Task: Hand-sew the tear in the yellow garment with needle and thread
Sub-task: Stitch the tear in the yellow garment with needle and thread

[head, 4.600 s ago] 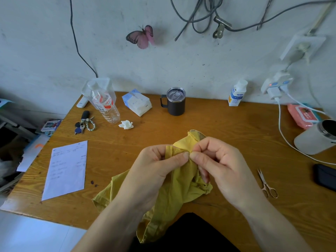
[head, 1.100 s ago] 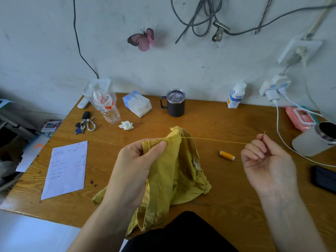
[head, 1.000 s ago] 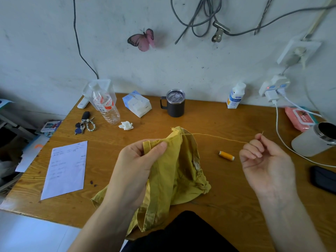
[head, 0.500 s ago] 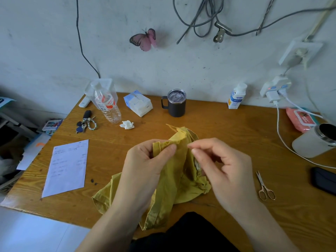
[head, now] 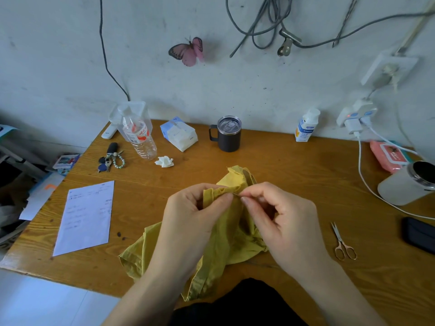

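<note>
At centre frame I see my left hand (head: 188,222) gripping a bunched fold of the soft, crumpled yellow garment (head: 226,245) on the grainy wooden table (head: 294,168). My right hand (head: 284,222) is close against it and pinches a thin needle (head: 236,195). Slim metal scissors (head: 342,243) lie at lower right.

We log soft, even, cool-toned light; its source is out of frame. Shadows are faint: weak shade on the table (head: 294,175) under the yellow garment (head: 226,245) and beside the mug (head: 228,135). Wide-angle bowing bends the table's edges. Centre sharp; corners and bottom edge slightly soft.
</note>
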The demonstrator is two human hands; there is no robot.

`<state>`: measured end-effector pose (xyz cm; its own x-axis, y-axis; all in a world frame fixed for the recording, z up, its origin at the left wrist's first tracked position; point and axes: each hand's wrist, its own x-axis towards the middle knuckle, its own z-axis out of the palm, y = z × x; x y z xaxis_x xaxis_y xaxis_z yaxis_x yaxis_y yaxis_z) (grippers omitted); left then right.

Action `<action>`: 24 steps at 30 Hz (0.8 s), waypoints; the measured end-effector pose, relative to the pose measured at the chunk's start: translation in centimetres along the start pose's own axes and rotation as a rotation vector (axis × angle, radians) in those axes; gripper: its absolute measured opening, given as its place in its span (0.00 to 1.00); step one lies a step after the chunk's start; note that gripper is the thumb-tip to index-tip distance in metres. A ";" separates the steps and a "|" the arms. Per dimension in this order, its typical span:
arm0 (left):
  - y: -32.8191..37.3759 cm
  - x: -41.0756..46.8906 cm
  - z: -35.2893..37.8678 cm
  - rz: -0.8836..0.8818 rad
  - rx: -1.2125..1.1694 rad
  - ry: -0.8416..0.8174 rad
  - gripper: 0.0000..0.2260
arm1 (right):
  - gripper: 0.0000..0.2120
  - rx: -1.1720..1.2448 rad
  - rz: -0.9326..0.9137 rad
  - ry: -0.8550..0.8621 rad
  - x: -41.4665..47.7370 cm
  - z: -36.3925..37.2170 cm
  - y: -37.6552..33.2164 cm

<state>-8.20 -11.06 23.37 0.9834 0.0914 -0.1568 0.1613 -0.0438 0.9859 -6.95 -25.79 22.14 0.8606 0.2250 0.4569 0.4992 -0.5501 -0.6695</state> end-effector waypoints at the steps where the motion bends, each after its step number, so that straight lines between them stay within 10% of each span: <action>1: 0.0 0.0 0.0 0.006 0.016 -0.003 0.05 | 0.09 -0.002 0.008 0.001 0.0 0.0 0.1; 9: 0.0 0.2 0.0 0.069 0.152 -0.036 0.04 | 0.20 0.045 0.050 -0.197 0.2 -0.5 0.7; 24: -0.3 0.6 0.1 0.113 0.184 0.035 0.04 | 0.08 0.032 0.117 -0.138 0.3 -0.3 0.8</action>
<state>-7.70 -11.14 22.96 0.9931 0.1096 -0.0410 0.0661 -0.2361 0.9695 -6.37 -26.43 21.95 0.9176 0.2700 0.2916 0.3957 -0.5539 -0.7325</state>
